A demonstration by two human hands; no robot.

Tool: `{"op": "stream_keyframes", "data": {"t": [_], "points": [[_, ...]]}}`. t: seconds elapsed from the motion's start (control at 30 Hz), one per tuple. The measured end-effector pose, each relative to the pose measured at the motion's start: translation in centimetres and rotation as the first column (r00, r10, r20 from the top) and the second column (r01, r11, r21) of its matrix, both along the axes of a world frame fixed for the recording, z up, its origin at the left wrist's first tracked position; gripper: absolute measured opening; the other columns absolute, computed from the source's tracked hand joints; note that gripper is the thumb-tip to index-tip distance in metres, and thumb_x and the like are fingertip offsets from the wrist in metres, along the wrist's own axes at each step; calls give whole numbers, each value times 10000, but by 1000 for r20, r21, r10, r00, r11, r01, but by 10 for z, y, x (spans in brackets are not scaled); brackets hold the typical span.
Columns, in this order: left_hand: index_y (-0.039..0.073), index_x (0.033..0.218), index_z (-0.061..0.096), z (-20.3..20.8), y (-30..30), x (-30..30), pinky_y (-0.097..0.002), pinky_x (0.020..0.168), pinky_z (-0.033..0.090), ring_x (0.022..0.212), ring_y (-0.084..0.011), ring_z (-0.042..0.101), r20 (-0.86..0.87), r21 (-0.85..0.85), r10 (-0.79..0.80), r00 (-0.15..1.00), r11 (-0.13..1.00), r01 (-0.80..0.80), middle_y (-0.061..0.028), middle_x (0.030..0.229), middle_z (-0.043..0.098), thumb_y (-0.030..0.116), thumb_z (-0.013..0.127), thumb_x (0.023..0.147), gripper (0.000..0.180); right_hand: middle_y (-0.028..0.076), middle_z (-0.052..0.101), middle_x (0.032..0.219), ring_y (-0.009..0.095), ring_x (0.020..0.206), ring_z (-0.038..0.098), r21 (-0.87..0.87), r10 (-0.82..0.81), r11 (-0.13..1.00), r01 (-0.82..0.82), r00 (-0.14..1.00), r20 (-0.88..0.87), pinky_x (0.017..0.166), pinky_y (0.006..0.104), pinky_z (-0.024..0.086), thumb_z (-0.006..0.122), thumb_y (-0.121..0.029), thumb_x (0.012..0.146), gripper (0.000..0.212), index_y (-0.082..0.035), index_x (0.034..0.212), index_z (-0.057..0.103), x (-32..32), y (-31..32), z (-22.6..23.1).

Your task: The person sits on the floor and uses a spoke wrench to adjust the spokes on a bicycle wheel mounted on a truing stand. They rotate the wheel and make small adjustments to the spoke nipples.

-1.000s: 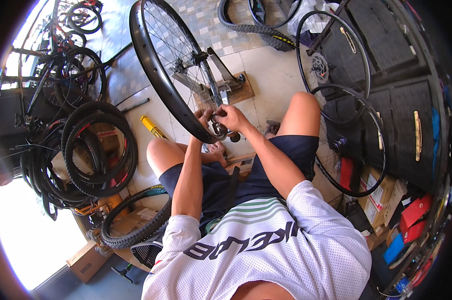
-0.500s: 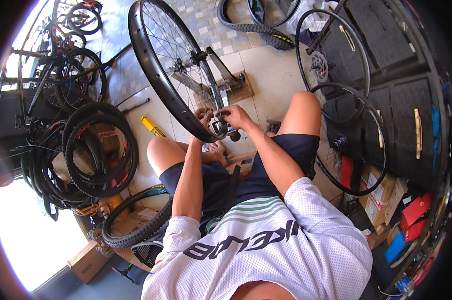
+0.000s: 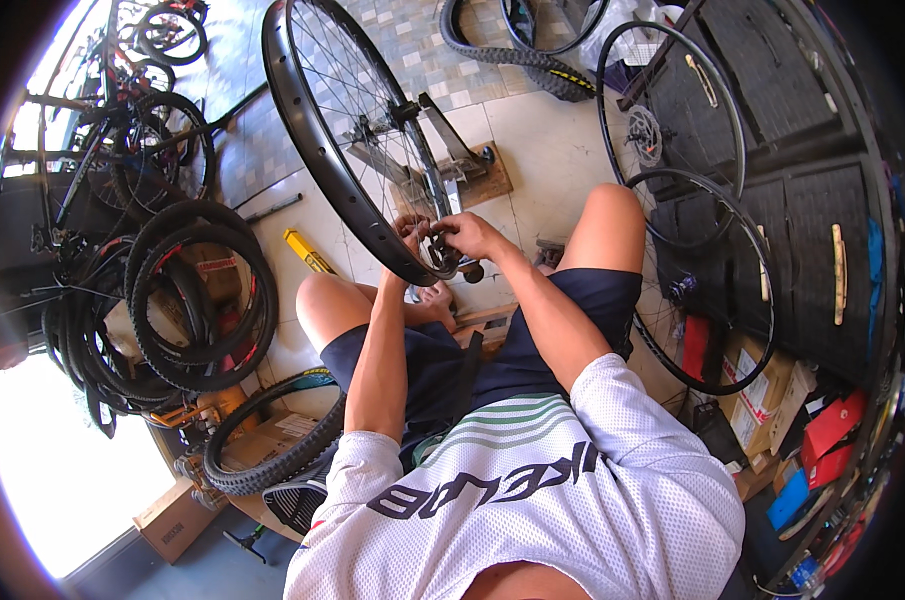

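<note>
A wide black bicycle wheel (image 3: 320, 165) with thin spokes is held upright in a metal truing stand (image 3: 454, 140) in front of me. At the wheel's near end, my left hand (image 3: 410, 231) reaches in among the spokes with its fingers curled together. My right hand (image 3: 469, 237) is beside it at the right edge of the rim, its thumb and fingers pinched near the spoke ends. A small dark shape shows at those fingertips, too small to name. Whatever the left fingers grip is hidden by the hand and spokes.
The stand rises from a wooden base (image 3: 492, 172) on the tiles. A yellow box (image 3: 308, 251) lies left of the wheel. Several tyres (image 3: 207, 300) hang or lean at the left, with a loose tyre (image 3: 272, 470) below. Bare rims (image 3: 707, 385) lean against black cabinets (image 3: 802, 250) at right.
My right fingers have shifted slightly at the rim, and a dark shape now shows at their tips. The left hand stays among the spokes. The whole view has moved slightly.
</note>
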State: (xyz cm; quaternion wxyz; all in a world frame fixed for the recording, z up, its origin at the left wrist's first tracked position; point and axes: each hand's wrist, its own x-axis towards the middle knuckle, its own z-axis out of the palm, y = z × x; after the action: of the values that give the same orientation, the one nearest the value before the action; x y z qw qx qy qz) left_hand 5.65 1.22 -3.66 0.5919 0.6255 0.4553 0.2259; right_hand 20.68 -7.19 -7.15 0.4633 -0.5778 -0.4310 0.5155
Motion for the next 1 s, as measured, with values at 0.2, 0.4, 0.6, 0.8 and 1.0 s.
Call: {"op": "stream_keyframes", "data": {"t": [0.2, 0.4, 0.6, 0.8, 1.0], "points": [[45, 1007, 682, 9, -1, -7, -230, 627, 450, 712, -79, 576, 6, -47, 17, 1000, 999, -17, -19, 801, 673, 271, 708, 884, 258, 20, 697, 908, 87, 726, 622, -256, 72, 938, -236, 851, -521, 564, 250, 499, 640, -212, 940, 318, -48, 1213, 640, 21, -8, 28], [36, 999, 673, 29, -4, -5, -244, 623, 455, 718, -101, 586, 51, -169, 14, 999, 986, -6, -27, 833, 667, 266, 735, 863, 274, 7, 682, 889, 75, 718, 618, -200, 100, 931, -305, 740, -665, 552, 245, 486, 673, -259, 926, 306, -40, 1139, 652, 15, -11, 30], [24, 963, 658, 21, 0, -7, -245, 619, 456, 706, -105, 582, -7, -115, -6, 1000, 993, 6, -38, 831, 662, 246, 737, 859, 257, 1, 661, 832, 74, 673, 585, -219, 74, 950, -221, 844, -532, 555, 244, 465, 732, -234, 880, 267, -33, 1046, 671, 4, -6, 22], [24, 944, 652, 3, 3, -5, -237, 591, 448, 694, -90, 563, 53, -42, 1, 999, 999, 1, -31, 817, 663, 255, 730, 863, 257, 31, 659, 802, 108, 638, 585, -171, 0, 985, 7, 999, 37, 550, 276, 476, 759, -187, 842, 285, 1, 1034, 663, -11, 1, 15], [46, 968, 680, 8, 0, -4, -231, 573, 438, 701, -73, 547, -49, -64, 10, 999, 998, -13, -3, 792, 662, 335, 698, 886, 301, 54, 683, 854, 125, 682, 623, -162, -57, 987, -6, 921, -385, 582, 274, 504, 707, -146, 881, 249, 8, 1070, 661, 8, -6, 19]]}}
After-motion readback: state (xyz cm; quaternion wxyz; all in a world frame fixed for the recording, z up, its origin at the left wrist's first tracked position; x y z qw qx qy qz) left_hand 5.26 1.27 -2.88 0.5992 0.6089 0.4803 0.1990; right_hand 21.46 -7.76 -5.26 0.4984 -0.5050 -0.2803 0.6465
